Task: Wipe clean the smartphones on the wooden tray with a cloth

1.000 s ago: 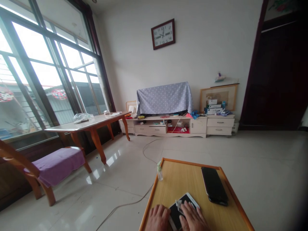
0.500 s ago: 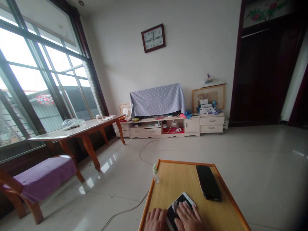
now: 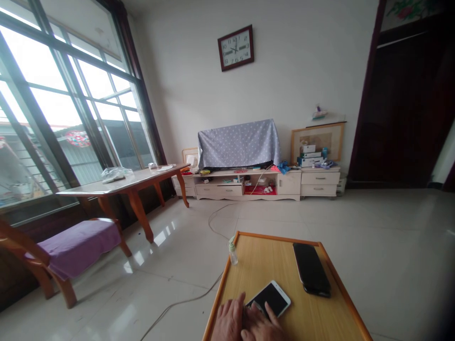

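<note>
1. L hand [image 3: 229, 322] open, fingers spread, just beside phone.
2. R hand [image 3: 262, 327] open, fingertips on white glossy smartphone [image 3: 272, 298], lying flat on orange-edged light-wood counter [image 3: 265, 263].
3. Black glossy phone [image 3: 311, 269] nearby.

The only legible text was on the square wall clock [image 3: 235, 48], upper centre of the frame: its white face carried black numerals, with 10, 11, 12, 1 and 2 along the top and 8, 7, 6, 5 and 4 along the bottom. Print on the stacked boxes [image 3: 310, 155], right of centre, was too small to read.
</note>
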Demonstrator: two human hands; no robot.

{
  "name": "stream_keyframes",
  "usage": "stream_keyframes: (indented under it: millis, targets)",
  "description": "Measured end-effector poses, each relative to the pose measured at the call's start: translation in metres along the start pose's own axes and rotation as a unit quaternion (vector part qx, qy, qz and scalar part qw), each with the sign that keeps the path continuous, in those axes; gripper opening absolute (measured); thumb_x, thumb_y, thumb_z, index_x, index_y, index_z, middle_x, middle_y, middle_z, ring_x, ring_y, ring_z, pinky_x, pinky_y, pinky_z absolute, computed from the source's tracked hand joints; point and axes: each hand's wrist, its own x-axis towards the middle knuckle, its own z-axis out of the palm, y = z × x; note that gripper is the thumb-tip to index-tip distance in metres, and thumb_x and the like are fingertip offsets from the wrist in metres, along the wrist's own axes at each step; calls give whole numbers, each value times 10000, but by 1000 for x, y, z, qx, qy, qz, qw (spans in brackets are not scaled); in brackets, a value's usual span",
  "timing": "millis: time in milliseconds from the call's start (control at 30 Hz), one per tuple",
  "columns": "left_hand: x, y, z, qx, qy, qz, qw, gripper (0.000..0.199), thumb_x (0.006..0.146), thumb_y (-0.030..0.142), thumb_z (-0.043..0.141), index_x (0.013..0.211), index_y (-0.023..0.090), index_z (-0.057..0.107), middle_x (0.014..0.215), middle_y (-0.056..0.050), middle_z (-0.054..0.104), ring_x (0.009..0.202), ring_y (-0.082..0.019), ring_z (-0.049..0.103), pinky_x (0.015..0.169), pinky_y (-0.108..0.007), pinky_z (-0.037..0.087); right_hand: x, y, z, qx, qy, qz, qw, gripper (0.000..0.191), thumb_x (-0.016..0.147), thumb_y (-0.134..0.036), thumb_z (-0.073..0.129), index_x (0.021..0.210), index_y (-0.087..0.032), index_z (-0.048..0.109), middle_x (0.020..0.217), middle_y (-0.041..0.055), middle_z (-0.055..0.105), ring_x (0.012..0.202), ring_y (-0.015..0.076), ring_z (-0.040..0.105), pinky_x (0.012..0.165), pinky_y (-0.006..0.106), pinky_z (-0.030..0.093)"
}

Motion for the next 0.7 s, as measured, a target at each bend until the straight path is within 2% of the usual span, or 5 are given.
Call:
stream_keyframes:
  millis: [100,200,467,600,700]
  targets:
    - [0,4,2,3,7,-22,1000,693,841,232,504,1527,173,424,1307,-159,679,1180,-309,632,1034,-475,499,9,2,-8,27,-34,-22,999,362,1010,-374,493,1329,-441,652,1311,-53,671,1205,226,664,1087,370,491]
    - [0,3,8,10,17,-37,999,687,841,221,488,1521,141,427,1273,-180,690,1155,-315,643,1028,-494,506,12,0,-11,19,-33,22,999,372,1032,-374,421,1255,-373,719,1295,-10,688,1215,250,658,1123,418,461]
    - [-1,9,3,0,39,-33,999,690,810,224,510,1494,148,453,1248,-172,698,1132,-310,657,1023,-482,512,8,-3,9,-17,-17,66,998,411,1008,-434,445,1254,-271,732,1322,82,676,1264,317,620,1130,506,451]
    - [-2,14,-3,-15,28,-39,999,859,703,382,685,1490,129,452,1301,-195,669,1171,-361,629,1045,-524,488,10,9,-11,11,-66,57,996,427,1046,-425,392,1360,-305,654,1405,48,621,1342,290,556,1180,535,376]
    - [-3,18,-6,-37,44,-43,997,1017,557,509,799,1458,151,491,1266,-173,683,1149,-375,624,1032,-524,486,15,32,-30,-27,-35,116,992,442,1044,-407,375,1381,-289,636,1423,65,609,1364,306,533,1191,598,321]
